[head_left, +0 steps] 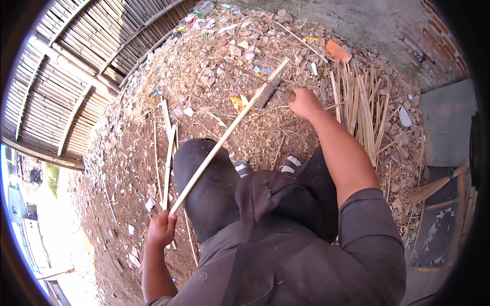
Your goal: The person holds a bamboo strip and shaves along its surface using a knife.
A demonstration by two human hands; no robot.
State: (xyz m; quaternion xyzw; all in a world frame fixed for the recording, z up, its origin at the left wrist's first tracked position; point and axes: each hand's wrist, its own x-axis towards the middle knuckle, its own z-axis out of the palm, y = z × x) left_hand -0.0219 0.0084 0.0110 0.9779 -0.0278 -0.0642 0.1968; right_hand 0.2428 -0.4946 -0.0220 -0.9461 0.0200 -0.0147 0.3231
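Ground [120, 173] strewn with rubble stretches between a bamboo fence [66, 104] along its far-left edge and a wall [352, 25] at its far right, loose strips [363, 104] heaped nearby. Left hand [161, 230] grips the lower end of a pale strip [230, 134] slanting over the left knee [196, 166]; right hand [306, 104] wraps a handle [291, 96], its tool hard to make out.
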